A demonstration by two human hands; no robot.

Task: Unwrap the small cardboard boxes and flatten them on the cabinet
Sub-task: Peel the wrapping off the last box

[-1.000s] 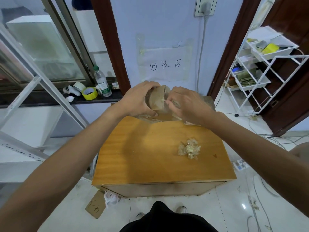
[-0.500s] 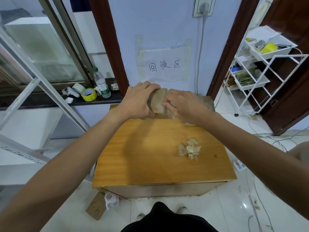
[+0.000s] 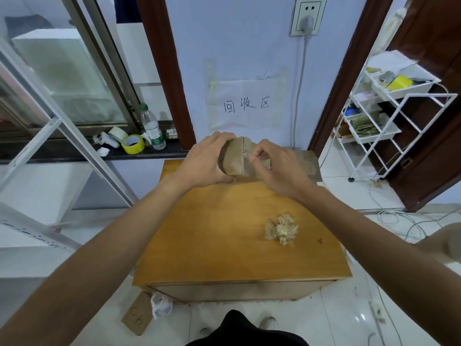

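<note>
Now | left hand point(image 3: 204, 161) grips box point(image 3: 235, 158) | right hand point(image 3: 277, 168) pinches tape point(image 3: 247, 154)

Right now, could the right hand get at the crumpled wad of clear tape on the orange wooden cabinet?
Probably yes. The crumpled tape wad lies uncovered on the cabinet, nearer the person than the right hand, nothing between. That hand must first release the brown cardboard box.

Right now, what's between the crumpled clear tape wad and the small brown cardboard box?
Bare orange wooden cabinet top only, in the head view; left hand and right hand hold the brown cardboard box, the crumpled clear tape wad lies untouched.
</note>
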